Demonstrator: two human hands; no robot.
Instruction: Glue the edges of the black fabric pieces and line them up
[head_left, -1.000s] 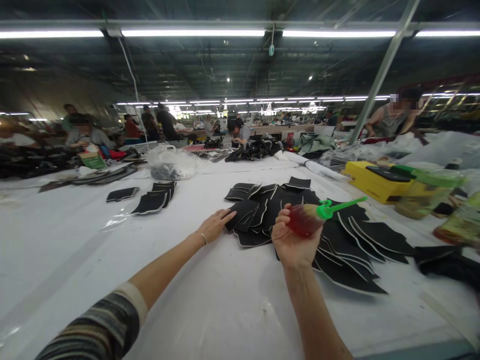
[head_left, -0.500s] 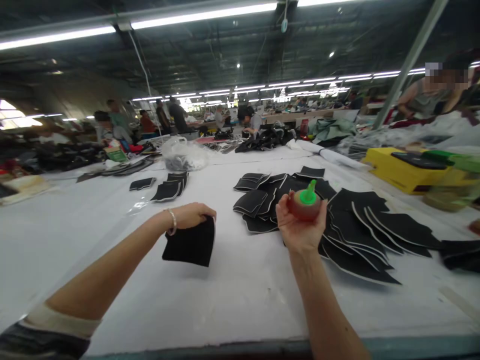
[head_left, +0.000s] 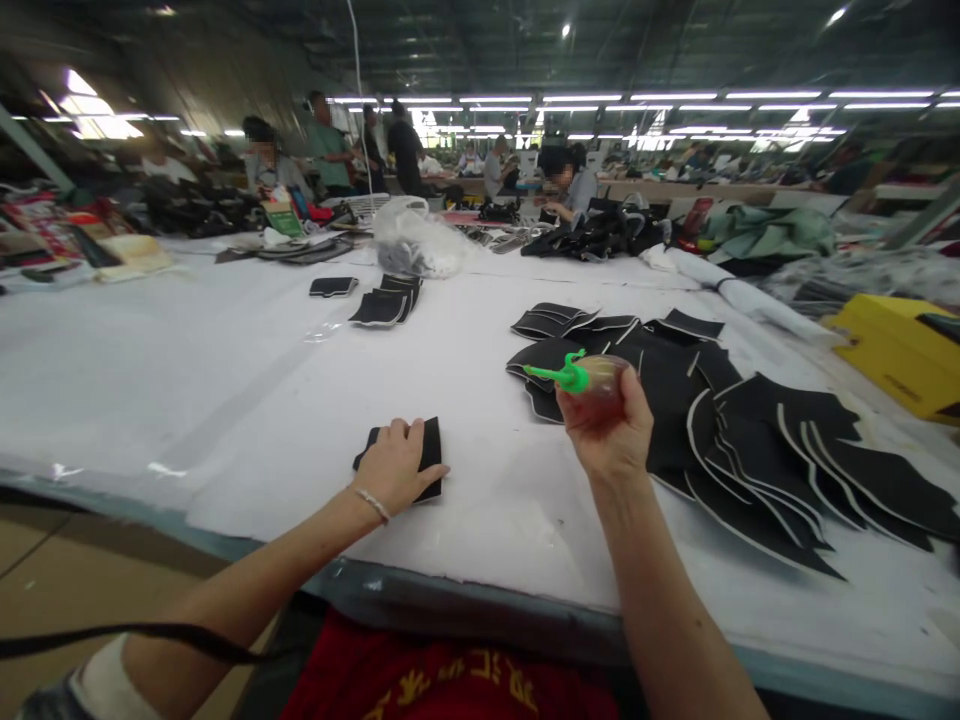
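Observation:
My left hand [head_left: 397,462] lies flat over a black piece [head_left: 433,440] with pale edges, pressing it to the white tabletop, fingers and thumb spread. Most of that piece is hidden beneath my palm. In my right hand [head_left: 611,430] is a round squeeze bottle [head_left: 604,385] of reddish-brown liquid, held above the table with my fingers wrapped round it. Its green nozzle [head_left: 559,374] points left. Behind and right of the bottle lies a spread pile of similar black pieces [head_left: 675,405], overlapping one another.
Farther back are a small stack of black pieces [head_left: 386,302], a single black piece [head_left: 333,287] and a clear plastic bag [head_left: 420,238]. A yellow box [head_left: 900,350] stands at the right. Several people work at the far tables. The table's front edge [head_left: 480,592] runs before me.
My left hand has laid the black piece, earlier held up by its edge, onto the table and flattened over it. The bottle has tipped from upright to nozzle-left. My view has turned left and downward.

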